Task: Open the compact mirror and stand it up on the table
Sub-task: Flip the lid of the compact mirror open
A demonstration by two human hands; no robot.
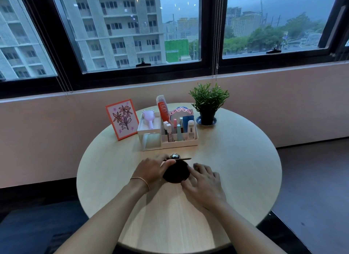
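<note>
The compact mirror, a dark round case, lay on the round table just in front of the white organizer, between the two hands. The left hand gripped its left edge, thumb over the top near the hinge, where a thin upper leaf appeared to be lifted and seen edge-on, though the dark case made that hard to read. The right hand rested loosely, fingers spread, touching the case's right side but not closed on it. To do this step well, the right hand would best press the base flat while the left swung the lid just past upright, slowly, so the base stayed planted and the mirror stood without tipping backward toward the organizer.
</note>
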